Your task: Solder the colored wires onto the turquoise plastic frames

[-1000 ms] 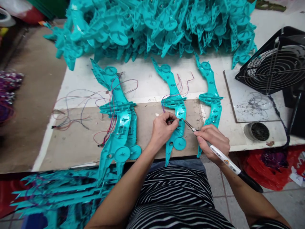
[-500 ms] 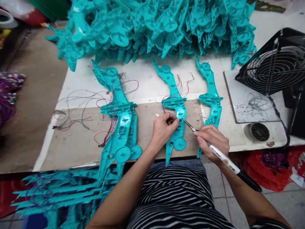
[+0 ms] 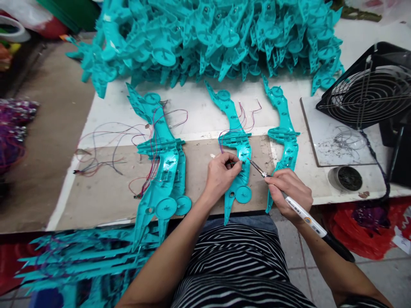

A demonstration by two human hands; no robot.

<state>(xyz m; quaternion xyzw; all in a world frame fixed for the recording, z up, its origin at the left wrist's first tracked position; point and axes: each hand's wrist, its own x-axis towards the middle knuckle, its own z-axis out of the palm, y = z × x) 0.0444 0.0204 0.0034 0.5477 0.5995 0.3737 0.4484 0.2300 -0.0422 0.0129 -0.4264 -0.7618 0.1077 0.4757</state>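
My right hand is closed round a white soldering iron with a black end, its metal tip pointing up and left. That tip hovers just beside the middle teal plastic shell. Over the same shell my left hand is pinched, with thin wires running down to its fingers; the held ends are hidden. More red and purple wires lie across the shell's upper part. To the right lies another teal shell. On the left, two teal shells lie together with wires on them.
A large heap of teal shells fills the back of the table. At right stand a black fan, a white tile and a small round tin. More shells are stacked below the front left edge.
The soldering iron's tip has drawn slightly right, away from my left fingers, along with my right hand. My left hand stays pinched at the same spot on the shell.
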